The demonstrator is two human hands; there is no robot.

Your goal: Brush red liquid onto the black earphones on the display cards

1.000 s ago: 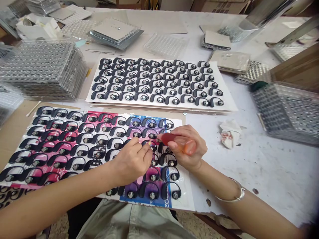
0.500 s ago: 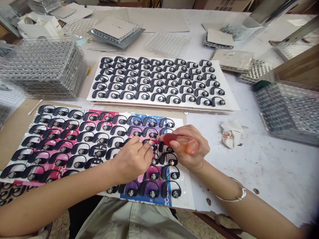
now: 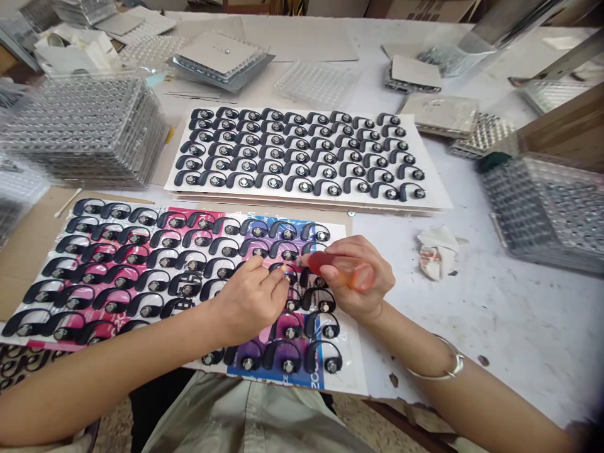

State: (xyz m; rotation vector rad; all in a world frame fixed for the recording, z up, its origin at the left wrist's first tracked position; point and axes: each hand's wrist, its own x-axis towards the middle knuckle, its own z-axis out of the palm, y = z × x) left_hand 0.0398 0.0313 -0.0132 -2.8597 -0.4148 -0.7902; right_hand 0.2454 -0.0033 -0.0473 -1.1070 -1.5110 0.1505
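Wrapped in my right hand is a small translucent orange-red squeeze bottle, its narrow end pointing left toward my other hand. My left hand is closed, fingertips pressed together over the near board. A tiny yellowish spot shows at those fingertips, but what they pinch is hidden. Rows of black ear-hook earphone pieces with round silvery parts lie on this board, over pink, blue and white printed film. Some of them are covered by my hands and left forearm.
Beyond it lies a white board with more ear-hook pieces in rows. Tall stacks of clear blister trays stand left, and others stand right. A crumpled tissue and a cotton swab lie on the table.
Hardly anything differs. My right hand and the bottle have shifted very slightly left; my left hand stays at nearly the same place.
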